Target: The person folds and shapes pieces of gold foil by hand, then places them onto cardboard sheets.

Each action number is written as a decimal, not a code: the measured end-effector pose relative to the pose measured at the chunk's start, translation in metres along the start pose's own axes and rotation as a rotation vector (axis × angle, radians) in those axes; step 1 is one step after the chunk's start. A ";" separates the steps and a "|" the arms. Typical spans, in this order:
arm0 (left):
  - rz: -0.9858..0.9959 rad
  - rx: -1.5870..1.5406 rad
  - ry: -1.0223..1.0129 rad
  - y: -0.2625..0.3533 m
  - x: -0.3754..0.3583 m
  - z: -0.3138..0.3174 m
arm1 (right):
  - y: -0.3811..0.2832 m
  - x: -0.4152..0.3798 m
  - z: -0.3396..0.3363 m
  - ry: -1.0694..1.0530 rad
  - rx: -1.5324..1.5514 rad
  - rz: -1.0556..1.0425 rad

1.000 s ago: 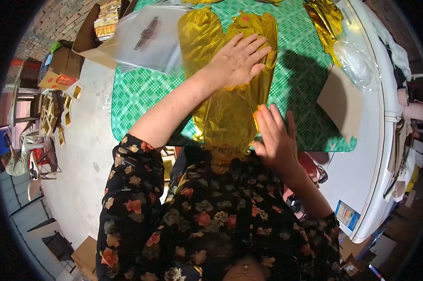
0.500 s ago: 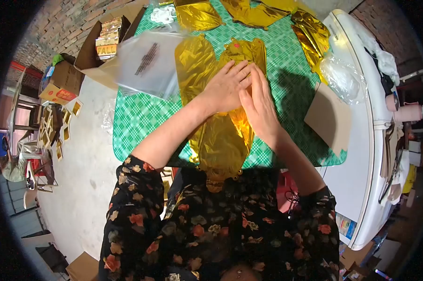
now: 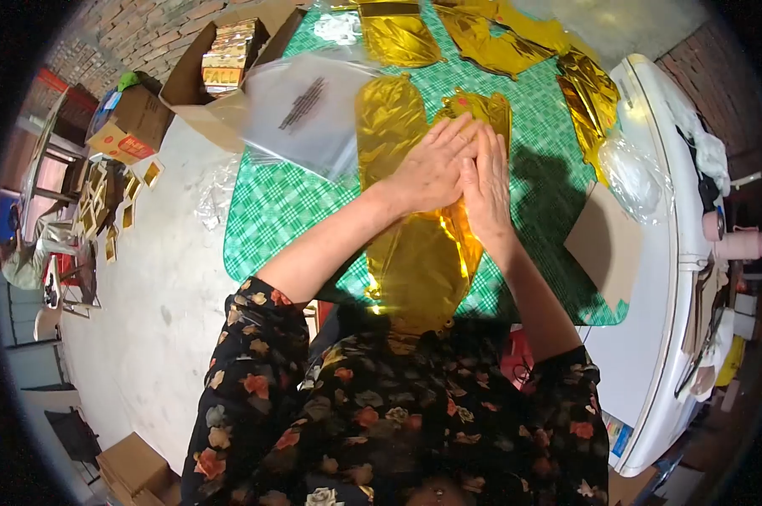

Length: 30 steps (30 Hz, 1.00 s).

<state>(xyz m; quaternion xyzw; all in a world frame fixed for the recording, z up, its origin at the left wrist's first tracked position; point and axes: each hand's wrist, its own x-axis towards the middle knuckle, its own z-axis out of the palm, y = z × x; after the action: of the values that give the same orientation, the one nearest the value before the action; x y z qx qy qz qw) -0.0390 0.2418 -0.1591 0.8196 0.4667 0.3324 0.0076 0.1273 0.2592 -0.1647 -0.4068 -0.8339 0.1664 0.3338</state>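
1. Gold foil (image 3: pixel 423 261) is lying beneath both hands, spreading beyond the fingers and running back toward the body, where its narrow end is overlapping the flowered shirt (image 3: pixel 381 413) and getting hard to make out.
2. The left hand (image 3: pixel 438 164) is resting flat, palm down, its fingers extended and close together, gripping nothing that shows; it is covering the foil's middle.
3. The right hand (image 3: pixel 488 181) is standing more on its edge against the left fingers, its own fingers straight and its palm mostly hidden. Whether it is pinching any foil, one cannot tell.
4. Left of the left hand, clear bags (image 3: pixel 309 118) are lying partly over the green table (image 3: pixel 288 198), their dark print too small to read.
5. Right of the right hand, a cardboard sheet (image 3: pixel 604 240) is lying partly in shadow, with crumpled plastic (image 3: pixel 638 177) just beyond.
6. Ahead of both hands, more foil pieces (image 3: pixel 491 42) are lying, some being cut off by the view's top edge.
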 end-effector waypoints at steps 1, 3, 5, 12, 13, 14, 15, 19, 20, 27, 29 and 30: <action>-0.027 0.008 0.049 -0.002 -0.003 -0.005 | 0.000 0.000 0.002 -0.009 -0.029 0.009; -0.083 0.051 0.127 -0.001 -0.016 -0.029 | -0.003 -0.001 0.004 -0.024 -0.054 0.020; -0.360 -0.070 0.058 0.011 -0.044 -0.073 | -0.005 -0.002 0.004 -0.119 -0.207 0.001; -0.880 -0.616 -0.010 0.043 -0.105 -0.124 | -0.007 -0.004 0.009 -0.208 -0.414 -0.025; -0.879 -0.648 0.018 0.044 -0.108 -0.122 | -0.009 -0.003 0.008 -0.215 -0.418 -0.022; -0.877 -0.680 0.046 0.044 -0.111 -0.120 | -0.010 -0.003 0.007 -0.221 -0.422 -0.020; -0.874 -0.712 0.073 0.046 -0.110 -0.121 | -0.009 -0.004 0.007 -0.212 -0.409 -0.021; -0.995 -0.897 0.121 0.048 -0.099 -0.127 | -0.009 -0.004 0.008 -0.216 -0.421 -0.022; -1.008 -0.921 0.132 0.042 -0.101 -0.122 | -0.009 -0.004 0.009 -0.219 -0.427 -0.019; -1.039 -1.313 0.133 0.032 -0.088 -0.121 | -0.015 -0.002 0.007 -0.246 -0.441 0.013; -1.083 -1.359 0.149 0.030 -0.082 -0.119 | -0.016 -0.002 0.008 -0.254 -0.450 0.024; -1.104 -1.382 0.156 0.029 -0.079 -0.117 | -0.015 -0.002 0.008 -0.258 -0.455 0.030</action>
<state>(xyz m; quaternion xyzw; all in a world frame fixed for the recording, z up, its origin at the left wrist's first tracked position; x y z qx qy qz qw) -0.1087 0.1297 -0.1009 0.2648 0.4897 0.5437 0.6281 0.1139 0.2485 -0.1635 -0.4591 -0.8794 0.0299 0.1222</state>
